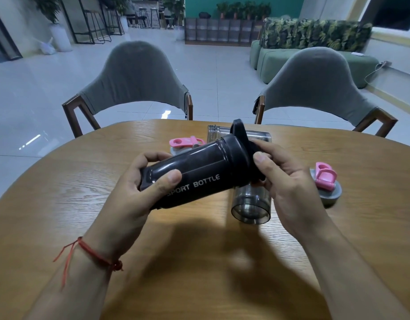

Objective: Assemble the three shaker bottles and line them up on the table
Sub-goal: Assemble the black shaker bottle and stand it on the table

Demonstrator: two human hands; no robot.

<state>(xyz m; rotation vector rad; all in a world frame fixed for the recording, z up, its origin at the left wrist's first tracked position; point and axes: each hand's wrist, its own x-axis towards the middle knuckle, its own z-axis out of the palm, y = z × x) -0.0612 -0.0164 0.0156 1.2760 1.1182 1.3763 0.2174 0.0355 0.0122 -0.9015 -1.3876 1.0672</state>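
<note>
I hold a black shaker bottle (199, 172) marked "SPORT BOTTLE" on its side above the wooden table (84, 204). My left hand (139, 185) grips its base end. My right hand (285, 181) is closed around its black lid (242, 144), whose loop handle sticks up. Under the bottle a clear grey bottle body (251, 204) lies with its open mouth toward me. A second clear body (236, 132) lies behind, partly hidden. One grey lid with a pink flip cap (185, 144) rests behind the black bottle, another (326, 183) to the right of my right hand.
Two grey-backed wooden chairs (134, 75) (315, 84) stand at the table's far edge. Beyond them are a tiled floor, a green sofa (280, 58) and shelving. The curved table edge runs along the left side.
</note>
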